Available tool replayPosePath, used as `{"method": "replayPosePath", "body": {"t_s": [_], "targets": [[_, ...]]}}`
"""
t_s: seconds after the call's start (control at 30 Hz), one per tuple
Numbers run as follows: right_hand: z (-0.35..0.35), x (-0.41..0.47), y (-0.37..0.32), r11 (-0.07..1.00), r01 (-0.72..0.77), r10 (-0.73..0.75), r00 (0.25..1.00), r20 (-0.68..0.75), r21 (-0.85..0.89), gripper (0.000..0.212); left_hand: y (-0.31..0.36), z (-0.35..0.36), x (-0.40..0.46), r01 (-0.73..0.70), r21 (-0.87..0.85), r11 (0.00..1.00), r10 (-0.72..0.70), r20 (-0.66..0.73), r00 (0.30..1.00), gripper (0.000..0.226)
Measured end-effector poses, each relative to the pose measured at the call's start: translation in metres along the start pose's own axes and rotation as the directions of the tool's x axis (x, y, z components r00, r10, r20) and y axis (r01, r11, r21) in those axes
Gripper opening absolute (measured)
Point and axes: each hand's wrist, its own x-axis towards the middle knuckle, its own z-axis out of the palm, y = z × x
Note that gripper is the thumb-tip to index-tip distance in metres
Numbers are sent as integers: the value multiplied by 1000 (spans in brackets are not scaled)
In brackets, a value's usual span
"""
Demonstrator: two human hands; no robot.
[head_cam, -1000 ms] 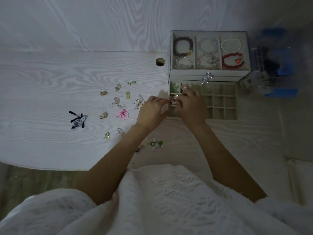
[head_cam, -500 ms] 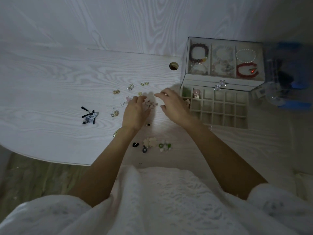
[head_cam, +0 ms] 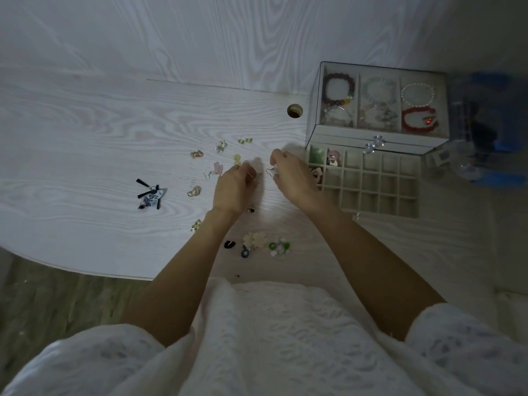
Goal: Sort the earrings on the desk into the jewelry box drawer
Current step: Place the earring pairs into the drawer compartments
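beside the drawer (head_cam: 371,178), both hands pinch hook earrings: left (head_cam: 233,187), right (head_cam: 291,175).

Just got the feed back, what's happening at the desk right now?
A person is sorting earrings into the open jewelry box drawer. Both hands are over the desk beside the drawer: the right hand pinches a hook earring, and the left hand seems to pinch another small piece, too fine to identify. A few drawer compartments at its left end are filled; many earrings remain scattered on the desk.
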Motion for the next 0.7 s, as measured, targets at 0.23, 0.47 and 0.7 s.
{"method": "replayPosePath", "body": {"t_s": [0.23, 0.47, 0.7], "targets": [[-23, -30, 9, 953, 4, 70, 970, -232, 303, 22, 2, 0, 3, -46, 8, 999, 47, -6, 999, 16], [-55, -75, 45, 826, -106, 323, 893, -312, 554, 20, 11, 0, 12, -122, 18, 992, 121, 25, 992, 9], [-54, -79, 79, 799, -200, 418, 863, -284, 568, 15, 22, 5, 17, -135, 23, 991, 133, 89, 987, 7]]}}
